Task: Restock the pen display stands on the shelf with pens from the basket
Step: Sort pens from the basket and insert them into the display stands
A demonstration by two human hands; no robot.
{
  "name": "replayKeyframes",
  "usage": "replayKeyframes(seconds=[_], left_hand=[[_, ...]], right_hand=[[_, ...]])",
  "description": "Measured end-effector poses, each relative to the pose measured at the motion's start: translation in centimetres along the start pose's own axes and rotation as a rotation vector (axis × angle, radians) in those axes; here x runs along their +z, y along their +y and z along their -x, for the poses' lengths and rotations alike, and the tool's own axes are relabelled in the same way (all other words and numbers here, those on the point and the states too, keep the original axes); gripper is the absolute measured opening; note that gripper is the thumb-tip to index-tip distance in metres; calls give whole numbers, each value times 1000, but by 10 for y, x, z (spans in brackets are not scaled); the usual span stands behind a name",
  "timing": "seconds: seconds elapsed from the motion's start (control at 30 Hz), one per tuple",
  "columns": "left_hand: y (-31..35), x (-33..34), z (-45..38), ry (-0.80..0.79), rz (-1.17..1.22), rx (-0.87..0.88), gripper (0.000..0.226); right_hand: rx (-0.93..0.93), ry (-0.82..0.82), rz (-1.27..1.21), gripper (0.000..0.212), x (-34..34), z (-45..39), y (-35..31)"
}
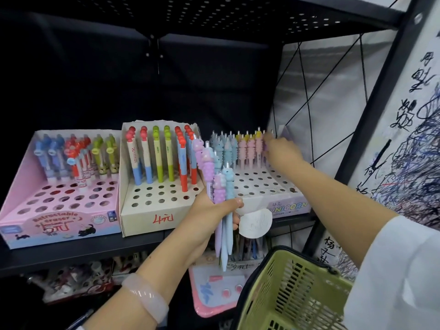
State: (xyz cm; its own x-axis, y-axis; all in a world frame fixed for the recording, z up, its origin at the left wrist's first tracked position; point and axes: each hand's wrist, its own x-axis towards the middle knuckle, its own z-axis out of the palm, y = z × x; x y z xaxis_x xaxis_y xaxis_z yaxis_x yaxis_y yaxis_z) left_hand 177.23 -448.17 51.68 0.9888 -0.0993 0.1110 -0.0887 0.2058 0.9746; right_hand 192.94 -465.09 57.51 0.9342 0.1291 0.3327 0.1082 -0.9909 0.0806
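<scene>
The unicorn stand [289, 207] at centre right has only its back rows filled, so most holes await pens, with the left hand [212, 215] gripping a bunch of unicorn pens [222, 186] before it, the right hand [279, 151] reaching into the back row, its grip blurred beyond telling, and the basket [292, 294] at lower right.

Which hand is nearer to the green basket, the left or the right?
Left. The left hand, holding pens, is just above the basket; the right hand reaches farther back.
</scene>
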Motion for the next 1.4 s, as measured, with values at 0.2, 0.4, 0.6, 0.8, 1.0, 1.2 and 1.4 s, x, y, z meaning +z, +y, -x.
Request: replayKeyframes(seconds=[0.2, 0.4, 0.6, 0.8, 1.0, 1.2, 1.4], left_hand=[[0, 1, 1, 2, -19, 10, 23], [1, 3, 2, 20, -34, 41, 25], [6, 1, 7, 14, -6, 73, 22], [11, -11, 10, 63, -2, 35, 9], [8, -27, 16, 79, -38, 29, 6], [10, -39, 19, 106, -47, 41, 11], [12, -47, 22, 111, -55, 34, 8]], right_hand=[[-190, 159, 38, 24, -10, 26, 0], [-401, -337, -1155, 21, -36, 84, -37], [-464, -382, -1278, 7, -32, 95, -40], [-269, -312, -1587, 8, -33, 84, -47], [-14, 191, -1308, 11, -45, 40, -37], [-18, 283, -997, 17, -23, 26, -48], [-62, 195, -883, 22, -12, 17, -47]])
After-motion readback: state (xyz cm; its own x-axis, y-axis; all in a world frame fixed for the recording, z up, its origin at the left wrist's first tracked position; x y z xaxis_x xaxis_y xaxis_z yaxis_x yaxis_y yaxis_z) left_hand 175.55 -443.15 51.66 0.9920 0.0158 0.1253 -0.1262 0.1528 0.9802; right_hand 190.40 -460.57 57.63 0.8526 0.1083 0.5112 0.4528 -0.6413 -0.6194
